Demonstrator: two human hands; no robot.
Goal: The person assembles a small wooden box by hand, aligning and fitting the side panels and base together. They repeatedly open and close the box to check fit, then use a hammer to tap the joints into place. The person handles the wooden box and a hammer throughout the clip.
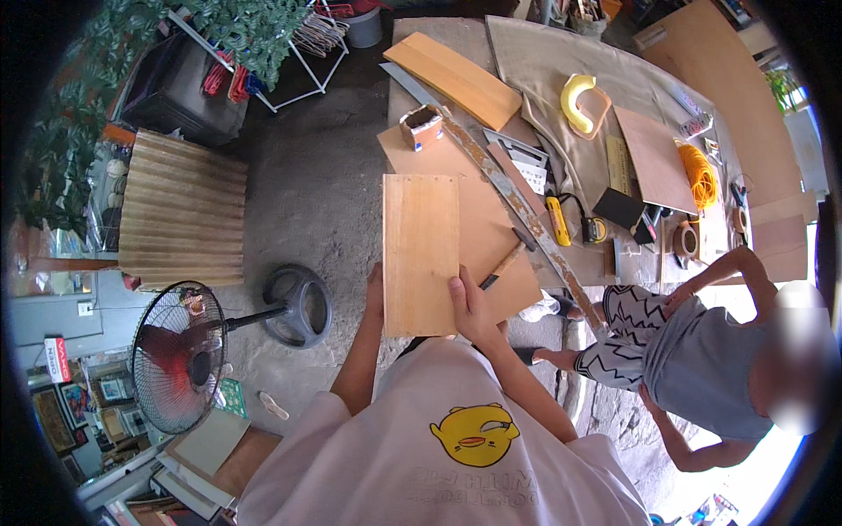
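A flat, light wooden board (421,254) is held up in front of me, its far end over the near edge of the worktable. Small dots run along its far edge. My left hand (375,287) grips the left side, its fingers mostly hidden behind the board. On the right edge, my right hand (472,307) has its thumb over the face and the other fingers behind. Just right of the board, a hammer (507,263) lies on a brown sheet (491,210). An open small carton (422,128) stands beyond the board.
A long worn metal strip (509,197) crosses the table. Around it lie a thicker wooden plank (452,79), a yellow cutter (558,219), a tape measure (594,230) and orange cord (697,175). A standing fan (180,358) is at left. Another person (702,359) stands at right.
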